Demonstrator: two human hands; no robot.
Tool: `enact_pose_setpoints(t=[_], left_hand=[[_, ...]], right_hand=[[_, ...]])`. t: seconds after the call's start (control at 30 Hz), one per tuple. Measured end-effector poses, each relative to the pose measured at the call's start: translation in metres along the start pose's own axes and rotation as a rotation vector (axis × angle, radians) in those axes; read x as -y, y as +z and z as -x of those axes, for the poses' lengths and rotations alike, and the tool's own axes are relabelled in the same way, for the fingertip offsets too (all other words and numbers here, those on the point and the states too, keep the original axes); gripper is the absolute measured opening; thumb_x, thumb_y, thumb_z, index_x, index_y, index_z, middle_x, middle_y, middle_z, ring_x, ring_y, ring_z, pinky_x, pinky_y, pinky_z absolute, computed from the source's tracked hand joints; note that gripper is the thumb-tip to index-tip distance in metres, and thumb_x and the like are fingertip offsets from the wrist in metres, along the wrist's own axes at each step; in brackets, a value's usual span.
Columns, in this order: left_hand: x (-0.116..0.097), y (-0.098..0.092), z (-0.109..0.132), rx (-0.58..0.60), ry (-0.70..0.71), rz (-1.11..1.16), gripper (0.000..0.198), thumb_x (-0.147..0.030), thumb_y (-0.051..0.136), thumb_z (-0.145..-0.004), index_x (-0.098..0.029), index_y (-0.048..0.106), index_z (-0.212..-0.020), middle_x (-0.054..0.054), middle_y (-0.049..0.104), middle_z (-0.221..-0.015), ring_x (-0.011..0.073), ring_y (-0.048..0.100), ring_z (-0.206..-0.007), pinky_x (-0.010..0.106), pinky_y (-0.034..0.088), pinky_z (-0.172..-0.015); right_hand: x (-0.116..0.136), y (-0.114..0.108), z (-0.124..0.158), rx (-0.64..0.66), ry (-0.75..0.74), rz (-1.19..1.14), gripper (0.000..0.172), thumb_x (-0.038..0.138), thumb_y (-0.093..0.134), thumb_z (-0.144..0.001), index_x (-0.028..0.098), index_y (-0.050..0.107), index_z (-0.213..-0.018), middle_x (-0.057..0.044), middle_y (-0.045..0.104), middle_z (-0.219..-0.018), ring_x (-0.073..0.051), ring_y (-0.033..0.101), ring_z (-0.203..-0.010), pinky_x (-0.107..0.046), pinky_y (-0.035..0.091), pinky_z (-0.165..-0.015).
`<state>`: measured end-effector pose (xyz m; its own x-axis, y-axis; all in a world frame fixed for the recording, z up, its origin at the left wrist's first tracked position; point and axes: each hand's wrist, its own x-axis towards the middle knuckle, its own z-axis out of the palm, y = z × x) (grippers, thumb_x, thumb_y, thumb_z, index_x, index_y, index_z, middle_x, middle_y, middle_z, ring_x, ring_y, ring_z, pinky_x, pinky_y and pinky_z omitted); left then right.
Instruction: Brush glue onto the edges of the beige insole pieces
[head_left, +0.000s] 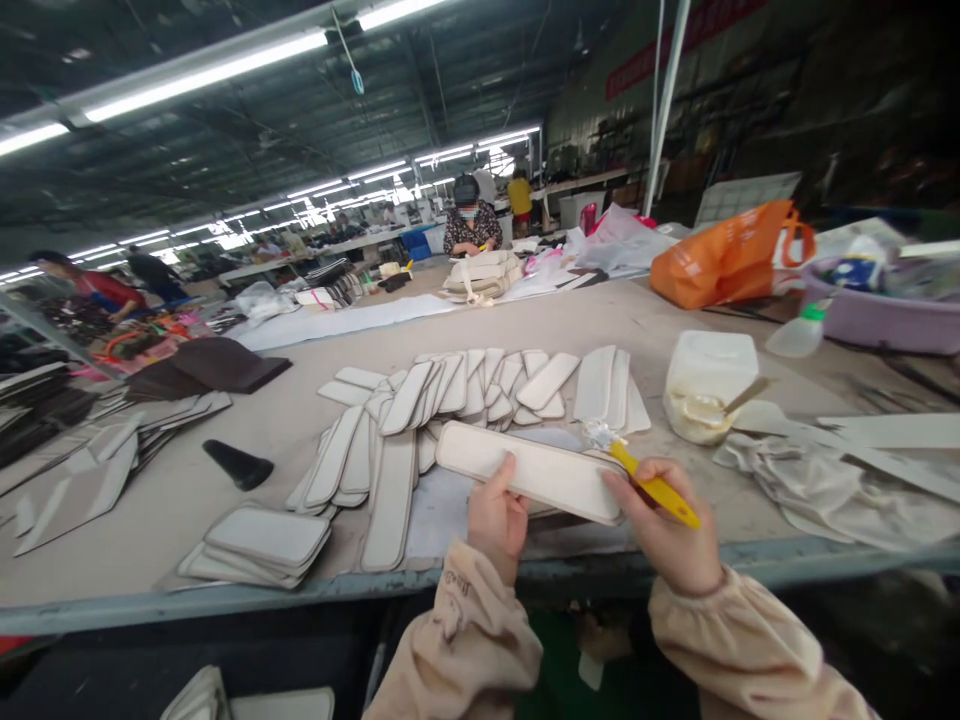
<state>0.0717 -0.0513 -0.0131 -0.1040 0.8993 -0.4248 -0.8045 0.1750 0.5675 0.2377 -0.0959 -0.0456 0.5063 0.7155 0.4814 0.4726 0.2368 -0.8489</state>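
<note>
A long cream panel with rounded corners and a darker edge (pixel 536 468) is held level above the table's front edge. My left hand (pixel 499 515) is closed on its near side, thumb on top. With the thumb, my right hand (pixel 675 525) pinches the panel's right end, and the same hand grips a yellow-handled brush (pixel 660 492). White glue-like paste coats the brush's bristles (pixel 600 434), which point away from me. Behind the panel, similar cream panels (pixel 450 385) lie in a spread, overlapping heap. Another small stack of panels (pixel 262 545) sits left of my hands.
To the right stand a cut-open white plastic jug (pixel 709 375) holding paste and a stick, crumpled cloth (pixel 847 490), an orange bag (pixel 724 255) and a purple basin (pixel 885 310). A black cone-shaped object (pixel 238 465) lies left. Across the table a person (pixel 471 225) works.
</note>
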Motion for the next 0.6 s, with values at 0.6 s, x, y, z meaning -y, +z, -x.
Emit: enact_pose_setpoints(t=[0.6], left_hand=[[-0.061, -0.018, -0.014, -0.118, 0.227, -0.026, 0.013, -0.027, 0.056, -0.087, -0.019, 0.066, -0.083, 0.002, 0.074, -0.082, 0.0134, 0.07, -0.079, 0.024, 0.056, -0.076]], right_hand=[[0.007, 0.01, 0.01, 0.125, -0.08, -0.039, 0.026, 0.041, 0.067, -0.081, 0.022, 0.049, -0.08, 0.003, 0.053, -0.07, -0.01, 0.051, -0.057, -0.019, 0.043, -0.052]])
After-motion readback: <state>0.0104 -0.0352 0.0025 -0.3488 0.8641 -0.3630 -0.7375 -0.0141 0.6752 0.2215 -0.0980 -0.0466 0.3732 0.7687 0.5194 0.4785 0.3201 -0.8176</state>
